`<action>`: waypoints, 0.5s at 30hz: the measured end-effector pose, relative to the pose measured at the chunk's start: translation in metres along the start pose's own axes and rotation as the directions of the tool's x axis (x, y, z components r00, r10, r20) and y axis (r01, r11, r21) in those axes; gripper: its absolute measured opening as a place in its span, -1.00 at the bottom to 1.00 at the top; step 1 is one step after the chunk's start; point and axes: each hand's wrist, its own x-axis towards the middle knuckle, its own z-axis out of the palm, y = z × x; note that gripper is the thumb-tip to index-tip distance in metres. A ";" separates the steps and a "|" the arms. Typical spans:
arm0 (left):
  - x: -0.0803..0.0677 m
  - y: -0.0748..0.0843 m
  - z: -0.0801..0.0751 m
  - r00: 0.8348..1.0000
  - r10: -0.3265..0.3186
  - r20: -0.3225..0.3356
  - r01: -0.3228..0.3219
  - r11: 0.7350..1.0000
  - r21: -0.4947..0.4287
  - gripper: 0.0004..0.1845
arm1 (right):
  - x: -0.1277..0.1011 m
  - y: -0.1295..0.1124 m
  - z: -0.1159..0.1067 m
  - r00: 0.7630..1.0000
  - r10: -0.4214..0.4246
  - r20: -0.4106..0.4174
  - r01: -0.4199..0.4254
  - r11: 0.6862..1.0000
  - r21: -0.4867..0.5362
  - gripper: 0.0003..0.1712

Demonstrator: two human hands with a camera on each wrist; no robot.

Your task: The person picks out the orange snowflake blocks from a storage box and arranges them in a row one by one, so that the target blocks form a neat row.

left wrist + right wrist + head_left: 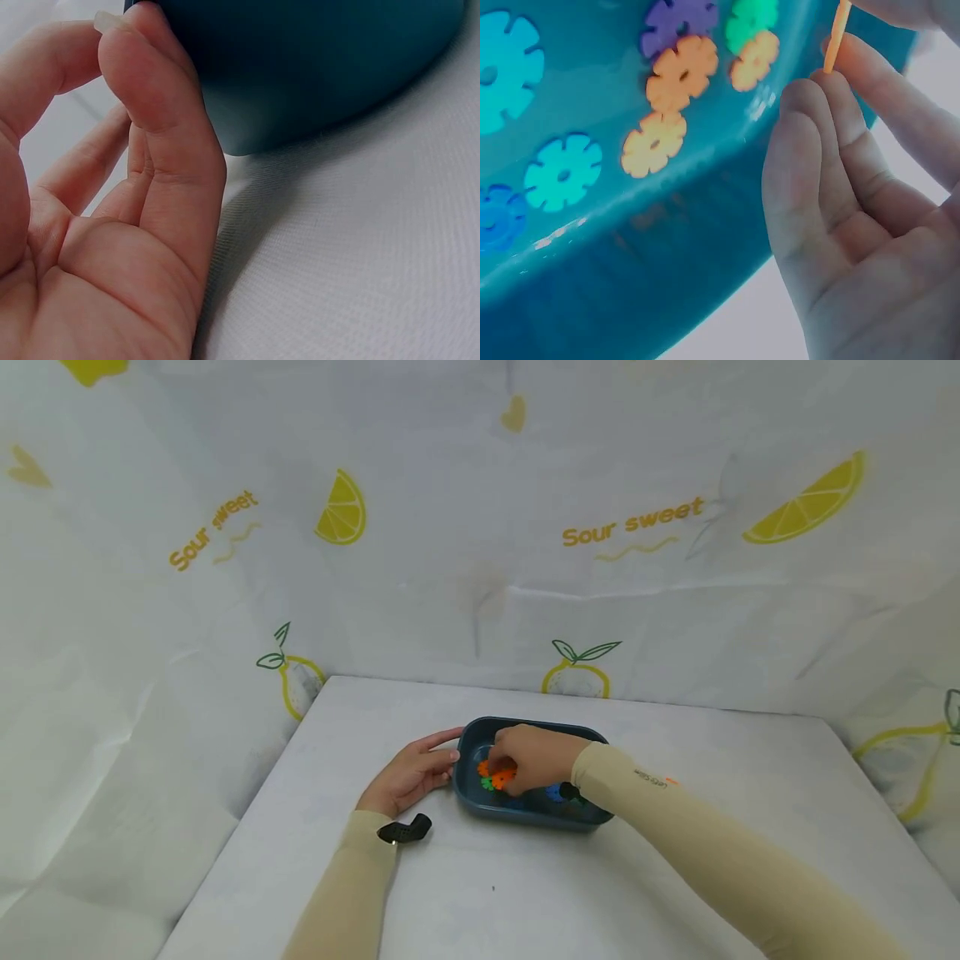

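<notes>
Hands at a dark blue tray (480,814) on a white-covered table (675,877). Right hand (534,758) reaches into the tray and pinches 1 thin orange disc (837,36) edge-on between its fingertips (821,97); the disc is lifted clear of the tray floor. Left hand (408,774) lies flat on the table, fingers (161,112) straight and pressed against the tray's outer wall, holding nothing. Loose notched discs (667,105) in orange, purple, green and blue rest on the tray floor.

Risks, as judged from this moment: the pinch takes only the disc's thin rim, so a slight twist or loosened pressure could let it slip back among the others. The notches may also catch a neighbouring disc and drag it along. The left hand merely braces 1 side, so a sideways knock by the right wrist could slide the tray on the smooth cloth.
</notes>
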 end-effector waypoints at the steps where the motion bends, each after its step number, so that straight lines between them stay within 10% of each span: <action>1: 0.000 0.000 0.001 1.000 0.000 -0.003 0.000 1.000 0.005 -0.45 | -0.004 0.002 -0.002 1.000 0.006 -0.010 -0.006 1.000 0.031 -0.63; 15: -0.002 -0.004 0.003 0.999 -0.004 -0.035 0.005 1.000 0.015 -0.42 | -0.078 0.038 -0.012 0.964 0.144 -0.224 -0.067 0.946 0.318 -0.67</action>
